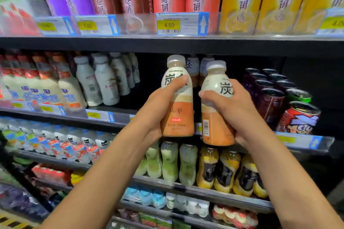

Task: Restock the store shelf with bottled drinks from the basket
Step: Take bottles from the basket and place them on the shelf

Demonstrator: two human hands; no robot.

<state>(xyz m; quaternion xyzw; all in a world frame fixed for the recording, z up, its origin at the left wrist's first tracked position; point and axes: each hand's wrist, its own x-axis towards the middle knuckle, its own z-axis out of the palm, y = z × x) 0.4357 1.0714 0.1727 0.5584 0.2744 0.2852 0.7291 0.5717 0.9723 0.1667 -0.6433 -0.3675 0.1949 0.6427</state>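
I hold two cream-and-orange bottled drinks with grey caps upright in front of the middle shelf (115, 123). My left hand (158, 109) grips the left bottle (177, 113) around its middle. My right hand (236, 106) grips the right bottle (214, 117), which sits slightly lower. Two more bottles of the same kind (193, 67) stand deep in the dark gap behind them. The basket is out of view.
White milk bottles (104, 80) stand left of the gap, and dark and red cans (279, 98) crowd its right. Above hangs a shelf of cups with price tags (178, 24). Green and yellow bottles (204, 165) fill the shelf below.
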